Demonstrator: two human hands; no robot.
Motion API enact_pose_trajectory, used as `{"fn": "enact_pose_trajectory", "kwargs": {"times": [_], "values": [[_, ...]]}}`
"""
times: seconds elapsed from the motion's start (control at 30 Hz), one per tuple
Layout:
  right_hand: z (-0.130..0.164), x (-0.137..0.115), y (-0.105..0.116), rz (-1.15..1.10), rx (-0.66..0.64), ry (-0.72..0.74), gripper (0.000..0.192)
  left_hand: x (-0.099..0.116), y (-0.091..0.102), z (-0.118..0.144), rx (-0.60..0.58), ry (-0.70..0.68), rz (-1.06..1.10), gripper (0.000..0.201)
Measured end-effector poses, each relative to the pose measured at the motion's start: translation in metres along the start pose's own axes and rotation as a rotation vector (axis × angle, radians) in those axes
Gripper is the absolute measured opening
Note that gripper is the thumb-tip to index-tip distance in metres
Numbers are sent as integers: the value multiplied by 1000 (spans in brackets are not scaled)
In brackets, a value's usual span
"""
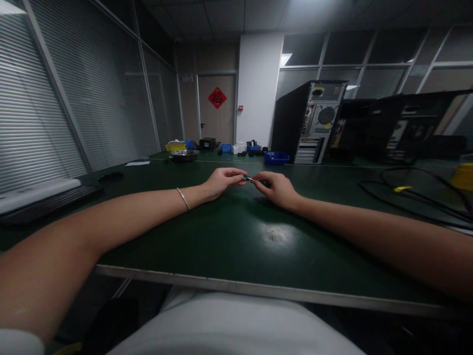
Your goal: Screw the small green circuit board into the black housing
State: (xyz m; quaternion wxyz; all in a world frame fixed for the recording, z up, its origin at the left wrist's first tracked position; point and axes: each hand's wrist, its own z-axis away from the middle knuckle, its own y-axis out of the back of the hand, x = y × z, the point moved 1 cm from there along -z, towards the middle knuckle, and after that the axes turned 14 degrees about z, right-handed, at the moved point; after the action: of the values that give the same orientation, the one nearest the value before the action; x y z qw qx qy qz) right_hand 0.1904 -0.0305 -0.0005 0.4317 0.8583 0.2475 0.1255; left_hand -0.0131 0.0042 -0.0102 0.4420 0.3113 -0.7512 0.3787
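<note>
Both my forearms stretch out over a dark green table. My left hand, with a thin bracelet on its wrist, and my right hand meet at the table's middle. Between their fingertips they pinch a small dark part with a shiny metal end; it is too small to tell what it is. Each hand grips one end of it. The heels of both hands rest on the tabletop.
A black computer tower stands at the back right beside other dark cases. Black cables and a yellow object lie at the right. A metal bowl, blue bins and a yellow bin sit at the back. A keyboard lies at the left.
</note>
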Motion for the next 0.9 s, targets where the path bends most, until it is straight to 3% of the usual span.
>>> {"fn": "enact_pose_trajectory", "kwargs": {"times": [0.43, 0.9], "values": [[0, -2, 1, 35, 7, -7, 23, 4, -1, 2, 47, -6, 31, 12], [1, -5, 0, 95, 19, 112, 20, -1, 1, 1, 8, 72, 54, 21]]}}
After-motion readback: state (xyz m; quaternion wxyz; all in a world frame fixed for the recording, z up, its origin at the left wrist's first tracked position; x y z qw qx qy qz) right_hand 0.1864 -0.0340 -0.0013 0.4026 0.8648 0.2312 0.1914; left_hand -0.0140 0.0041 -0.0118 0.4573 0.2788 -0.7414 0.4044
